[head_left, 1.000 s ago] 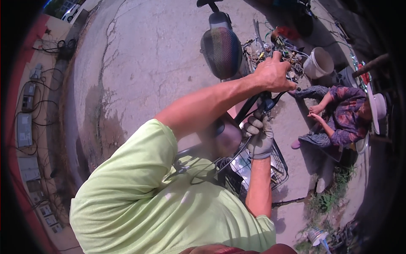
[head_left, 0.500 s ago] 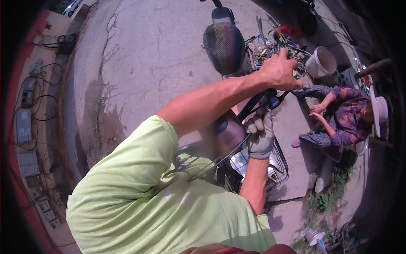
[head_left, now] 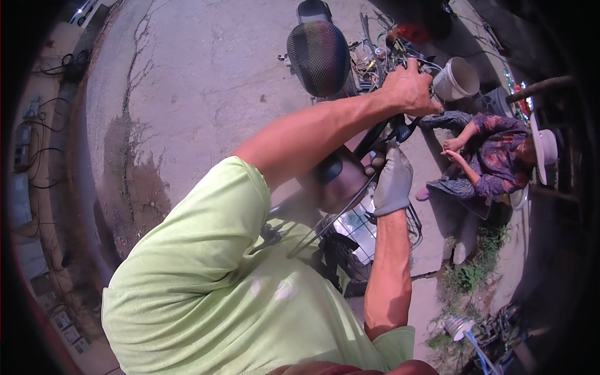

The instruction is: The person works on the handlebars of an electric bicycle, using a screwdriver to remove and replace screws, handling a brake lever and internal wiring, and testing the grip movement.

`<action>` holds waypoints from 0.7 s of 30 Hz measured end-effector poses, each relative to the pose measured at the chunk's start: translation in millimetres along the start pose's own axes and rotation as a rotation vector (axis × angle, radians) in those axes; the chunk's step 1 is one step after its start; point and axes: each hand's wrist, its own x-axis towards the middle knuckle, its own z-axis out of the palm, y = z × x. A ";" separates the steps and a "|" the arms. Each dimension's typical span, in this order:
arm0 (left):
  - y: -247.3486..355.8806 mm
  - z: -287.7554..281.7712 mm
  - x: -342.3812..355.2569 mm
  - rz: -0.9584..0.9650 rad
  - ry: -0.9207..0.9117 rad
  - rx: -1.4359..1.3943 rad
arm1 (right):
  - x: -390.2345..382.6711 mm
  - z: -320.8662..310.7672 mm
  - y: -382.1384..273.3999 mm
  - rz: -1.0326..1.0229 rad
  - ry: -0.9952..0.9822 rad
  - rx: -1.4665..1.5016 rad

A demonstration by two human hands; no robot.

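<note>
My bare left hand [head_left: 407, 90] reaches across and lies closed over the end of a bike's handlebar [head_left: 372, 139], its thumb near the tip of the black brake lever [head_left: 403, 130]. The grip under the palm is hidden. Just below, my right hand [head_left: 392, 182], in a grey-white work glove with dark fingertips, is closed around the black brake cable [head_left: 354, 199] by the lever's base. The fingers partly hide what they pinch. Under my forearms is a wire basket [head_left: 414, 228] with a pale, shiny item in it. The mesh-covered saddle [head_left: 319, 59] stands beyond my left arm.
Loose tools and parts [head_left: 375, 59] lie beyond my left hand, next to a white bucket [head_left: 457, 79]. A seated person [head_left: 494, 150] in a patterned shirt and pale hat is close on the right. Weeds [head_left: 478, 265] grow along the right edge. Meters and cables line the left wall [head_left: 28, 187].
My right glove has turned, showing the back of the hand, and its forearm stretches farther forward. My left hand stays on the handlebar. The whole view has shifted slightly.
</note>
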 end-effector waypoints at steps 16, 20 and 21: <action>-7.9 3.9 -0.9 -0.001 -0.004 -0.020 | 47.7 -21.3 65.7 -0.019 -0.663 0.860; -9.2 3.2 -0.9 -0.009 -0.001 -0.081 | 15.4 -8.5 33.0 -0.082 -0.204 0.397; -8.0 4.5 -0.7 -0.006 -0.008 -0.090 | 13.6 -9.4 30.3 -0.081 -0.192 0.392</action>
